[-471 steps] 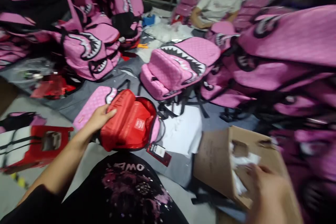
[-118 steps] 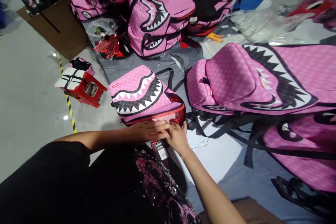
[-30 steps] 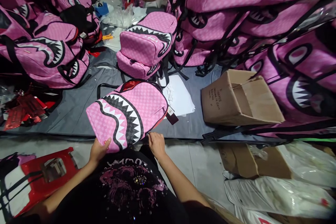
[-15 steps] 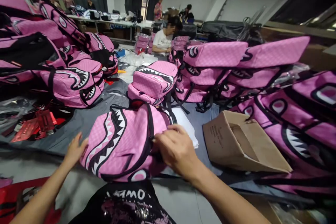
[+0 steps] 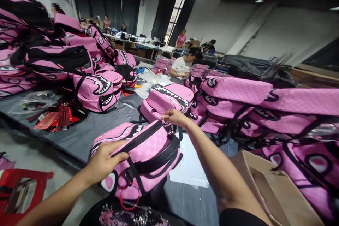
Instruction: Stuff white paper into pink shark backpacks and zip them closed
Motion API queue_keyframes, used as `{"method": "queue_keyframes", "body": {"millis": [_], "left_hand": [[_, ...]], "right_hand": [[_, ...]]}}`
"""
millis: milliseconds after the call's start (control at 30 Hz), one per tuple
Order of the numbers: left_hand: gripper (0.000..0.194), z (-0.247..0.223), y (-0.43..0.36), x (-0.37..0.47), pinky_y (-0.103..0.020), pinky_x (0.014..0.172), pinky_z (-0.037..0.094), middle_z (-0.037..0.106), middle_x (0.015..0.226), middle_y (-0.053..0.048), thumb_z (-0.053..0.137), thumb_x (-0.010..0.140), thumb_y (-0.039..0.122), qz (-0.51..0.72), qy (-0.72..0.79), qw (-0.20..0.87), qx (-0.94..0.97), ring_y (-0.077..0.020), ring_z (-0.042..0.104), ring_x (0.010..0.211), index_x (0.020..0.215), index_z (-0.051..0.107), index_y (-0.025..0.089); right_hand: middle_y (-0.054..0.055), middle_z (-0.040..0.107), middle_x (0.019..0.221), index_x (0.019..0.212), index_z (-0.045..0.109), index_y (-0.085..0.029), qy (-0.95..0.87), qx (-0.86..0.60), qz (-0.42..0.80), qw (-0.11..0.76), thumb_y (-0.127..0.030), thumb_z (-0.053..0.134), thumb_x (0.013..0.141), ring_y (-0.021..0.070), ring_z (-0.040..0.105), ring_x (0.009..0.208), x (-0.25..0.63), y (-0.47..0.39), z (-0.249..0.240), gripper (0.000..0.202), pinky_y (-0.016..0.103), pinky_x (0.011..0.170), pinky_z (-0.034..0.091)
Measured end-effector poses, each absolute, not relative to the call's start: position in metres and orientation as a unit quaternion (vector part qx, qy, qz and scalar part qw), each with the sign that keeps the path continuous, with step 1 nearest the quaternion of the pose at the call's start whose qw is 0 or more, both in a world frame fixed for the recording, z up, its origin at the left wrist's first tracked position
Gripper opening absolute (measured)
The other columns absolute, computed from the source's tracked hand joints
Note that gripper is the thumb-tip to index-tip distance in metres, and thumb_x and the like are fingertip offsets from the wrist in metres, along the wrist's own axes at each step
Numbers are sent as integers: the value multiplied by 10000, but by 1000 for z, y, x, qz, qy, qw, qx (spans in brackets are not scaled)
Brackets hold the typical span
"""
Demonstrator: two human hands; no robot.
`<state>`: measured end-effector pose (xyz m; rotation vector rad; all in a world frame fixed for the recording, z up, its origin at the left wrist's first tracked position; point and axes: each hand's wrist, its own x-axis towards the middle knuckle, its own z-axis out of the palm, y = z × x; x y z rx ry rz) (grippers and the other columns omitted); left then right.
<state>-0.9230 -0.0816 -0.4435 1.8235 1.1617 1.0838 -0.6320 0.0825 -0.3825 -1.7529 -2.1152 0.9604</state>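
Observation:
A pink shark-mouth backpack (image 5: 148, 152) is lifted in front of me, back side and black straps turned up. My left hand (image 5: 104, 160) grips its near left side, thumb over a black strap. My right hand (image 5: 173, 117) holds the bag's far top end, fingers curled around it near the handle. A red loop dangles from the bag's near end, above my dark shirt.
Piles of pink shark backpacks (image 5: 95, 88) stand left and right (image 5: 251, 106) on a grey sheet (image 5: 79, 134). An open cardboard box (image 5: 278, 190) lies at the lower right, a red stool (image 5: 21, 190) at the lower left. A seated person (image 5: 182, 66) works farther back.
The backpack has been turned over, so its strap side faces up. My left hand moved onto its side, my right hand went to its far end. My head tilted upward.

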Motion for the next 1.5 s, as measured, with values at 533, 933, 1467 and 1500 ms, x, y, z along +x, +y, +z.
{"method": "queue_keyframes", "body": {"millis": [533, 933, 1467, 1500], "left_hand": [[403, -349, -45, -887, -278, 700, 421, 753, 872, -55, 462, 937, 484, 91, 666, 176, 720, -219, 671, 800, 894, 757, 213], [447, -359, -1, -905, -212, 549, 301, 502, 591, 21, 550, 841, 538, 262, 631, 315, 659, -103, 434, 580, 651, 609, 138], [365, -357, 61, -938, -223, 569, 324, 513, 625, 12, 563, 735, 509, 179, 565, 349, 726, -127, 445, 617, 634, 576, 158], [342, -358, 64, -942, -223, 564, 323, 496, 608, 18, 591, 696, 490, 175, 556, 364, 727, -122, 431, 603, 615, 562, 160]], "right_hand": [[-100, 362, 453, 610, 520, -199, -544, -375, 674, 331, -634, 738, 654, 50, 327, 386, -659, 75, -459, 488, 226, 425, 472], [-16, 564, 644, 740, 572, -190, -628, -499, 526, 281, -494, 624, 764, 118, 503, 579, -632, 125, -518, 309, 244, 568, 426], [84, 654, 744, 897, 687, -154, -908, -374, -151, 117, -53, 486, 886, 161, 545, 616, -677, 65, -360, 226, 291, 598, 300], [87, 655, 756, 907, 680, -152, -909, -368, -165, 106, -42, 480, 875, 162, 540, 622, -682, 69, -355, 231, 294, 602, 292]]}}
